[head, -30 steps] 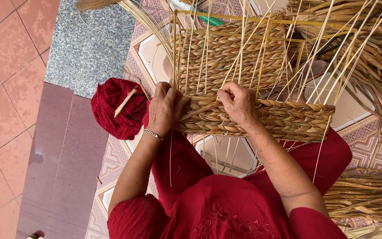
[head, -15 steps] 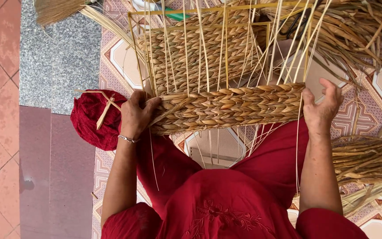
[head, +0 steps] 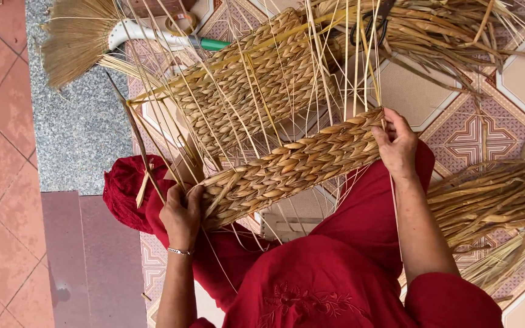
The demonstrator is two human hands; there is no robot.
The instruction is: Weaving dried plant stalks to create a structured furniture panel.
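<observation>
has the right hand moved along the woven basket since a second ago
Yes. The right hand has slid from the middle of the woven basket wall out to its right end, away from the left hand gripping the other end.

Person wears all red: loose top w/ short sleeves, tone-on-tone floral embroidery on the front, matching red trousers. Thin silver bracelet point(head: 179, 251) on wrist of left hand point(head: 181, 214). Right hand point(head: 398, 146) & forearm bare.

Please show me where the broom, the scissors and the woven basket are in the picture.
broom point(head: 77, 39): head view, on its straw bristles.
scissors point(head: 373, 21): head view, on the dark handles.
woven basket point(head: 293, 164): head view, on the near woven wall.
</observation>
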